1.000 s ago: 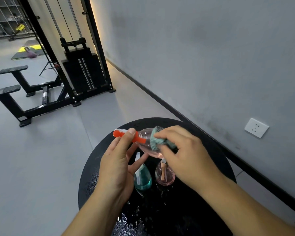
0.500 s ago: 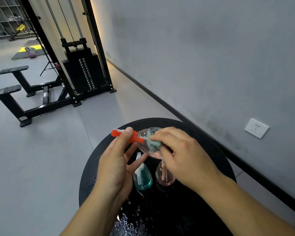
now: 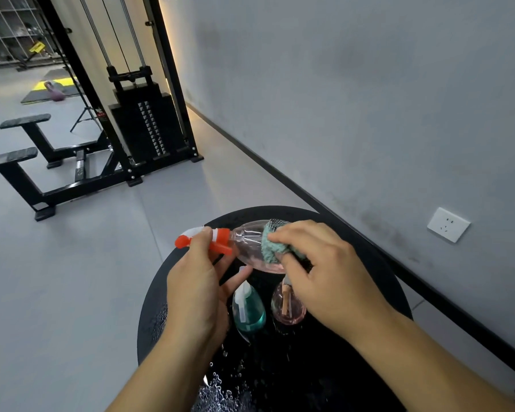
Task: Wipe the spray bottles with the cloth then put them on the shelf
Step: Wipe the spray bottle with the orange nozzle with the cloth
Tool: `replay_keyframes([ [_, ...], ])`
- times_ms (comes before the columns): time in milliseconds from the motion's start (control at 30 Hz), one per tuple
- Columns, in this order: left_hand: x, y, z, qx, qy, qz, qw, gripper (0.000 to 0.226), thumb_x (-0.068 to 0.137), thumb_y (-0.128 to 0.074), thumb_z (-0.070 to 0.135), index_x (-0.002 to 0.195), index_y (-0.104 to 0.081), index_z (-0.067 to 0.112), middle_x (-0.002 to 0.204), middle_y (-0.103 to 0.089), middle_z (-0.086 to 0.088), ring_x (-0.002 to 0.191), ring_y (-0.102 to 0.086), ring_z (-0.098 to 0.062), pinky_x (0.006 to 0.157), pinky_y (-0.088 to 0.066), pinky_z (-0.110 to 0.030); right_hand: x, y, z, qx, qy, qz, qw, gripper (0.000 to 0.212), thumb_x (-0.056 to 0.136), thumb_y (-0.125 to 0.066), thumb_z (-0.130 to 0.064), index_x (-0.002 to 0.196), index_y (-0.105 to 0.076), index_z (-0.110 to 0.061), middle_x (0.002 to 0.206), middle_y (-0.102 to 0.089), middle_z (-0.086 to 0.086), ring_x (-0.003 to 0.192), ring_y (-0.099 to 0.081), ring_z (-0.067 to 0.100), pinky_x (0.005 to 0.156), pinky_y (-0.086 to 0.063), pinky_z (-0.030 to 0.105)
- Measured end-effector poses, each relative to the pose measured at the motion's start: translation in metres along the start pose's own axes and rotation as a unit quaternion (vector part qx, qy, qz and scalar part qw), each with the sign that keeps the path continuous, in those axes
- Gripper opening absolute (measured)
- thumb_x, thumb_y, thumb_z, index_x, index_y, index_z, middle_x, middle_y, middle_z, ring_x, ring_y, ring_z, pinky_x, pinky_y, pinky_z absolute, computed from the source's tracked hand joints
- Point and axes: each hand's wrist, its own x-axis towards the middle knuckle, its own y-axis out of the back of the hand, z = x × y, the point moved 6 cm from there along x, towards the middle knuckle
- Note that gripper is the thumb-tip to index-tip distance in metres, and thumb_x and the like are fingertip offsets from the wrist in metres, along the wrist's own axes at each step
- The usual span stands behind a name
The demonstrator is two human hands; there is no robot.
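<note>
Left hand (image 3: 197,292): grips the spray bottle (image 3: 250,245) by its orange neck, level above the surface (image 3: 378,281).
Right hand (image 3: 324,278): presses the cloth (image 3: 272,248) around the bottle; best turned steadily.

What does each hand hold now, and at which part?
The left hand holds the pink spray bottle at its orange neck, below the sprayer head. The right hand pinches the teal cloth against the bottle's body.

Two upright spray bottles, a teal bottle (image 3: 248,311) and a pink bottle (image 3: 289,305), stand close together at the centre of the round black worktop (image 3: 378,272), directly beneath both hands. The worktop's near part is wet with droplets (image 3: 220,391) but carries nothing. A grey wall (image 3: 354,99) closes off the right side, while open floor (image 3: 87,278) lies to the left.
</note>
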Motion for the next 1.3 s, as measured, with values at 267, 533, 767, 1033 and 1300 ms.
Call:
replay_keyframes([
  [267,0.001,0.003,0.005,0.023,-0.030,0.021,0.999,0.031,0.107,-0.051,0.013,0.087,-0.073,0.007,0.088,-0.079,-0.012,0.100,-0.080,-0.030,0.090,-0.066,-0.053,-0.002,-0.001,0.005,-0.027,-0.004,0.005,1.000,0.033,0.094,-0.067,-0.007,0.122,-0.073,-0.025,0.119,-0.063,-0.020,0.115,-0.055,0.002,0.101,-0.045,0.015],
  [533,0.005,0.008,0.001,-0.016,-0.021,0.047,0.999,0.024,0.104,-0.050,0.007,0.089,-0.069,0.007,0.096,-0.076,-0.018,0.110,-0.077,-0.039,0.085,-0.067,-0.051,-0.003,-0.008,-0.006,-0.032,0.035,0.001,0.999,0.032,0.093,-0.070,-0.007,0.121,-0.075,-0.022,0.120,-0.063,-0.016,0.117,-0.055,0.004,0.104,-0.046,0.017],
  [767,0.007,0.014,-0.001,-0.041,0.003,0.081,0.996,0.030,0.104,-0.049,0.006,0.076,-0.060,0.009,0.082,-0.070,-0.014,0.096,-0.081,-0.032,0.078,-0.068,-0.047,-0.003,-0.005,0.003,-0.010,0.000,0.025,1.000,0.031,0.088,-0.073,-0.005,0.112,-0.076,-0.024,0.112,-0.062,-0.021,0.109,-0.059,0.007,0.094,-0.052,0.025],
  [1033,0.008,0.009,-0.002,-0.023,-0.008,0.046,0.999,0.024,0.109,-0.050,0.014,0.094,-0.068,0.007,0.104,-0.079,-0.023,0.104,-0.080,-0.032,0.092,-0.065,-0.052,-0.002,-0.002,0.008,-0.004,-0.026,0.039,0.999,0.031,0.085,-0.074,-0.005,0.110,-0.076,-0.024,0.110,-0.064,-0.020,0.106,-0.060,0.004,0.093,-0.046,0.012],
  [1300,0.006,-0.001,-0.010,0.014,0.009,-0.024,1.000,0.029,0.113,-0.051,0.022,0.102,-0.075,0.009,0.112,-0.082,-0.015,0.110,-0.079,-0.026,0.101,-0.060,-0.052,-0.003,-0.011,0.001,-0.028,-0.012,-0.001,1.000,0.030,0.090,-0.070,-0.007,0.115,-0.074,-0.023,0.113,-0.061,-0.019,0.109,-0.056,0.005,0.094,-0.050,0.018],
])
